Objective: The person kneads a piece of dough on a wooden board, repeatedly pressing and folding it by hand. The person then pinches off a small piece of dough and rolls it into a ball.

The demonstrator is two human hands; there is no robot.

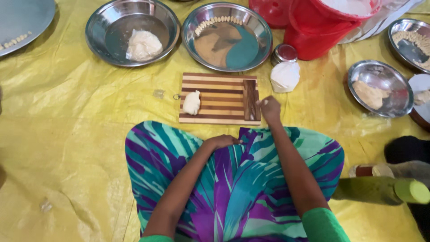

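Note:
A striped wooden board (219, 98) lies on the yellow sheet in front of my lap. A lump of pale dough (191, 102) rests on its left part. On its right part stands a dark ridged wooden block (251, 99). My right hand (269, 109) is at the board's right edge beside that block, fingers pinched on a tiny bit of dough. My left hand (220, 142) rests closed on my lap over the purple and teal cloth, nothing visible in it.
Beyond the board stand a steel bowl (112, 18) with dough, a steel plate (251, 27) with a row of small shaped pieces, a red bucket (313, 31), a small tin (284, 53) and a white bag (285, 76). More steel plates (380, 71) lie at right. A green rolling pin (385, 190) is near my right knee.

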